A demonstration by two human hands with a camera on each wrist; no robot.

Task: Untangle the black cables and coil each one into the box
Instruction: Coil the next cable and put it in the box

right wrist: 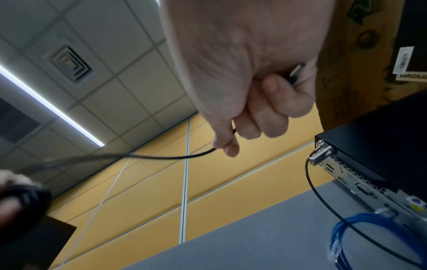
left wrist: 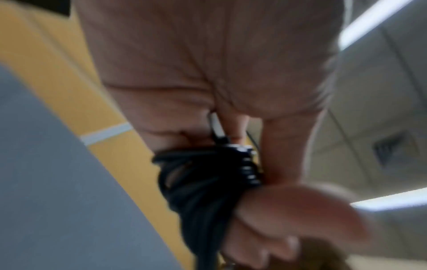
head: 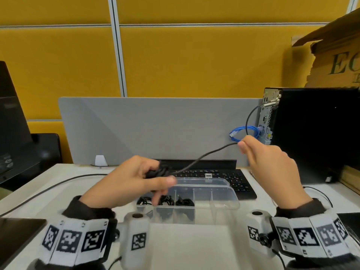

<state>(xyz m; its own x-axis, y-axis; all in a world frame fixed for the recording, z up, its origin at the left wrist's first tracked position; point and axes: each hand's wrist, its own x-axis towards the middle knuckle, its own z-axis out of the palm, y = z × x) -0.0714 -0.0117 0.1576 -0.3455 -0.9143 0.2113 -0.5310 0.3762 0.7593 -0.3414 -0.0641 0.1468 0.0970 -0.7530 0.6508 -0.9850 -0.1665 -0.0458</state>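
My left hand (head: 150, 177) grips a bundle of coiled black cable (head: 159, 171) above the clear plastic box (head: 224, 203); in the left wrist view the coil (left wrist: 203, 182) is wrapped across my fingers (left wrist: 289, 210). A free length of the same cable (head: 206, 155) runs up and right to my right hand (head: 245, 145), which pinches it between thumb and forefinger. In the right wrist view the cable (right wrist: 173, 157) leaves my fingertips (right wrist: 227, 148), and its plug (right wrist: 295, 73) lies in my curled palm. Three coiled black cables (head: 165, 201) lie in the box's left compartments.
A black keyboard (head: 233, 180) lies behind the box. A black computer case (head: 311, 133) stands at the right with a blue cable (head: 245, 133) and a thin black wire (head: 248, 121) plugged in. A grey divider (head: 136, 129) backs the desk; a monitor (head: 11, 123) stands left.
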